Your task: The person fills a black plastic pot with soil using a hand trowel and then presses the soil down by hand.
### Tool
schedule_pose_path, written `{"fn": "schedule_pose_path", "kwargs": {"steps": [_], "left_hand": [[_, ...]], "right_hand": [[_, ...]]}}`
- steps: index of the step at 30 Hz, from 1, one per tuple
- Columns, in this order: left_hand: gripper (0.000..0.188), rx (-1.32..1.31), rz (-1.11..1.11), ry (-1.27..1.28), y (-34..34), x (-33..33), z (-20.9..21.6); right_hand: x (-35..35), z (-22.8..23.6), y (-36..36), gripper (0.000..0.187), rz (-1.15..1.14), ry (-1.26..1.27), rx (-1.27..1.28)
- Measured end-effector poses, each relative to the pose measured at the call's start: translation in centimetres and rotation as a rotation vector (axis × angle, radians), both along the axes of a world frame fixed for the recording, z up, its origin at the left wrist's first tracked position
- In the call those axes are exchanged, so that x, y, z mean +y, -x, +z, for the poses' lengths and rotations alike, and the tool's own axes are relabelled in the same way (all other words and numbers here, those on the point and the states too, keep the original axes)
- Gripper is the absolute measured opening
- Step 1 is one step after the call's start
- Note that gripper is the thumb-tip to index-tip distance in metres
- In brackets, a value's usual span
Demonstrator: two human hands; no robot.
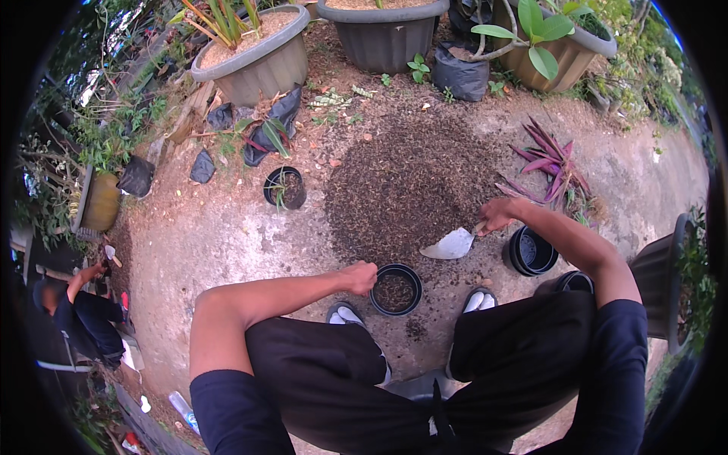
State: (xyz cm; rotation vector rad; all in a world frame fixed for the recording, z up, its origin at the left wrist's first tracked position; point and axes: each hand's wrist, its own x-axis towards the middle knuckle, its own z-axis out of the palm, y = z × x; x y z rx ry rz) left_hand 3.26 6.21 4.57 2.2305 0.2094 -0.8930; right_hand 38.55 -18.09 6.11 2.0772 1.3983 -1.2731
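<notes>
My left hand (pixel 359 278) is closed on the left rim of a small round black plant pot (pixel 418 294), which stands between my feet with dark soil mix inside. In my right hand (pixel 499 215) is the handle of a trowel (pixel 449 244). Its pale, broad blade points left, over the near right edge of a wide heap of dark soil mix (pixel 409 171). The blade lies a little beyond the pot, apart from it.
Nested black pots (pixel 533 250) stand by my right knee. Uprooted purple-leaved plants (pixel 557 163) lie right of the heap. A small potted plant (pixel 285 188) stands left of it. Large planters (pixel 383 34) line the back. Another person (pixel 83 303) crouches far left.
</notes>
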Motion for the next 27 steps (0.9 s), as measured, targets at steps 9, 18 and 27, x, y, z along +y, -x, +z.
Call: {"fn": "schedule_pose_path", "kwargs": {"steps": [9,18,27], "left_hand": [[0.036,0.020,-0.029,-0.021,0.1,0.1,-0.6],[0.032,-0.007,-0.003,0.026,0.4,0.2,-1.4],[0.030,-0.018,0.007,0.027,0.7,0.2,-1.9]], "right_hand": [[1.1,-3.3,6.4,0.052,0.114,-0.172,-0.047],[1.7,1.5,6.5,0.052,0.115,-0.224,-0.164],[0.7,3.7,2.3,0.053,0.075,-0.423,-0.080]]}}
